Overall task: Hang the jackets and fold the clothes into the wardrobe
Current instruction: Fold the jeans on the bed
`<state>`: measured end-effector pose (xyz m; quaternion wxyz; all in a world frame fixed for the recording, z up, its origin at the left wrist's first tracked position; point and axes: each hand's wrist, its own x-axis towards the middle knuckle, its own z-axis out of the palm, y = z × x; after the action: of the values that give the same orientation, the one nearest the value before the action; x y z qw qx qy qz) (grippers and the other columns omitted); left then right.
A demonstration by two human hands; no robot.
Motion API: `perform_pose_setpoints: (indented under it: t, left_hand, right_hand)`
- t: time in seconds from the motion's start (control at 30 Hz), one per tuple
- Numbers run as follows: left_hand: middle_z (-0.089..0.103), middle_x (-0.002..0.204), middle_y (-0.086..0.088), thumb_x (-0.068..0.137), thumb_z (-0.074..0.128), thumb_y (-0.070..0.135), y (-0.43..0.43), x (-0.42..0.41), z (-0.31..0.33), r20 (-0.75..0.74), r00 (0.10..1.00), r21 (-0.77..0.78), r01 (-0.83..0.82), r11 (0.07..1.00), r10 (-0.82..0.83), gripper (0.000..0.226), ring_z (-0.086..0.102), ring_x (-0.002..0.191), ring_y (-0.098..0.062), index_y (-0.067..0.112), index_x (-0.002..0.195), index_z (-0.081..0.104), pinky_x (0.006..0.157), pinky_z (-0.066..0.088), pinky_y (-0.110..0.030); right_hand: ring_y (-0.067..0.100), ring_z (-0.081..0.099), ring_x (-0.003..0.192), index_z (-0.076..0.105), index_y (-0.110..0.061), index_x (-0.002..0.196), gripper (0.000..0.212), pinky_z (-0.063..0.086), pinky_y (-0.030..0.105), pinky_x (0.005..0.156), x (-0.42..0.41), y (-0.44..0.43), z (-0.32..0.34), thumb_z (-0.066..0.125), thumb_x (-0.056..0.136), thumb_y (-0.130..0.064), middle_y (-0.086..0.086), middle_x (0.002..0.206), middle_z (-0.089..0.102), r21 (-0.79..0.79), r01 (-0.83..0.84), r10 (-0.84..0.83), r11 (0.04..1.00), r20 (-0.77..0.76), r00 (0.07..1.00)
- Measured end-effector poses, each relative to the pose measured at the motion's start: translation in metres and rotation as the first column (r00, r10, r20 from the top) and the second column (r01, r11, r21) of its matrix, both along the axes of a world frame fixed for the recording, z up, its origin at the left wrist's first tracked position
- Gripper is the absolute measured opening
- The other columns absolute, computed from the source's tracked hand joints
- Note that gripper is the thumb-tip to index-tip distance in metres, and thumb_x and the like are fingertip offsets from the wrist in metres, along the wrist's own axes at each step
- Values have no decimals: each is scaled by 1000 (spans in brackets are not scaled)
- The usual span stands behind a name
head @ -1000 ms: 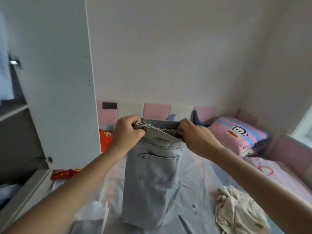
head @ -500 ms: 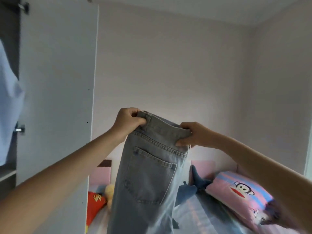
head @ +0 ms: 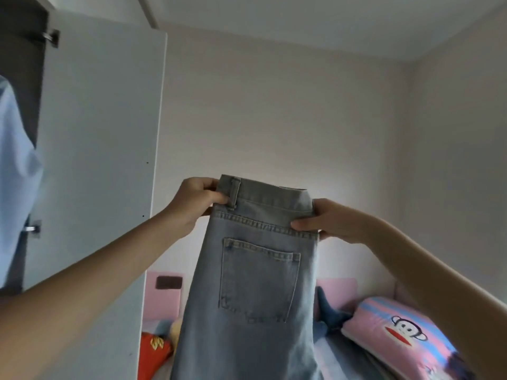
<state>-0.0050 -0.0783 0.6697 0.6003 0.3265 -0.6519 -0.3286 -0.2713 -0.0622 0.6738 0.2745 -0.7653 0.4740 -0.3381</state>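
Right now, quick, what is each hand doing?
Left hand: closed, gripping the waistband of the light blue denim jeans.
Right hand: closed, pinching the waistband's other end.

View: one wide-angle camera worn on the person's head.
Facing: forward and tilted up, toward the far wall [head: 288,113] and the ceiling line; the pillow [head: 397,330] sits low at the right edge.
Nearness: close; both forearms enter from the lower corners, with the left hand [head: 197,200] and right hand [head: 329,223] gripping the jeans [head: 260,270] at mid-frame.
Left side: the open wardrobe door [head: 96,160] fills it.
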Motion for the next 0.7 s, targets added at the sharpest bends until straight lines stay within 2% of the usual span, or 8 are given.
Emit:
perform_pose_setpoints:
  t: [0.13, 0.2, 0.3, 0.37, 0.47, 0.57, 0.63, 0.7]
  left_hand:
    - [56, 55, -6, 65, 59, -6, 3, 6, 11, -131, 990, -108, -58, 992, 44, 8, 54, 51, -16, 0, 69, 64, 46, 44, -15]
    - [54, 55, -6, 69, 58, -9, -9, 1, 11, -117, 990, -87, -85, 993, 75, 11, 52, 51, -15, 1, 67, 62, 47, 43, -15]
    - [58, 66, -9, 74, 60, -10, -44, -10, -10, 94, 989, 1, -113, 994, 113, 15, 56, 62, -18, 5, 71, 64, 56, 49, -22]
    - [60, 69, -10, 73, 63, -12, -73, -21, -34, 239, 963, 64, -139, 988, 120, 18, 58, 65, -20, 5, 71, 65, 62, 52, -27]
    - [60, 67, -11, 68, 61, -15, -118, -39, -64, 369, 919, 144, -203, 969, 138, 18, 58, 66, -24, 2, 65, 64, 67, 56, -34]
    - [62, 71, -10, 70, 59, -9, -157, -54, -66, 420, 852, 15, -351, 936, 313, 16, 59, 74, -25, 4, 69, 67, 69, 54, -39]
    - [64, 81, -6, 75, 55, -8, -174, -61, -56, 360, 820, -97, -443, 891, 446, 20, 59, 80, -26, 10, 74, 65, 65, 48, -38]
    - [60, 83, -3, 78, 50, -8, -188, -68, -28, 268, 790, -213, -510, 833, 552, 24, 53, 78, -24, 13, 75, 61, 60, 37, -31]
  right_hand:
    - [16, 68, 94, 65, -14, 104, 43, 57, 31, 82, -2, -2, 6, 72, 77, -47, 2, 102, 72, -2, -152, 151, 988, 133, 980]
    - [17, 68, 93, 63, -14, 104, 45, 55, 34, 88, -4, -15, 5, 61, 74, -47, 2, 102, 71, 17, -79, 76, 997, 144, 987]
    - [14, 64, 88, 61, -18, 102, 35, 53, 29, 73, -10, -40, -3, 68, 75, -39, -2, 97, 68, 73, 30, -21, 997, -127, 992]
    - [11, 60, 91, 57, -23, 102, 24, 53, 24, 62, -16, -66, -16, 71, 82, -19, -6, 100, 63, 211, 87, -20, 973, -301, 953]
    - [20, 56, 103, 52, -21, 116, 40, 60, 34, 59, -17, -105, -42, 68, 85, -2, 2, 119, 54, 300, 228, -56, 926, -488, 871]
    - [30, 61, 96, 48, -14, 124, 44, 57, 32, 49, -12, -145, -55, 59, 85, 3, 7, 113, 50, -40, 352, -334, 935, -430, 839]
    - [35, 61, 90, 52, -8, 107, 26, 46, 33, 55, -10, -165, -47, 52, 84, 3, 15, 99, 58, -385, 402, -512, 831, -245, 823]
    - [26, 57, 84, 53, -5, 99, 19, 37, 28, 63, -11, -184, -23, 50, 82, 4, 16, 90, 60, -508, 418, -501, 753, -32, 865]
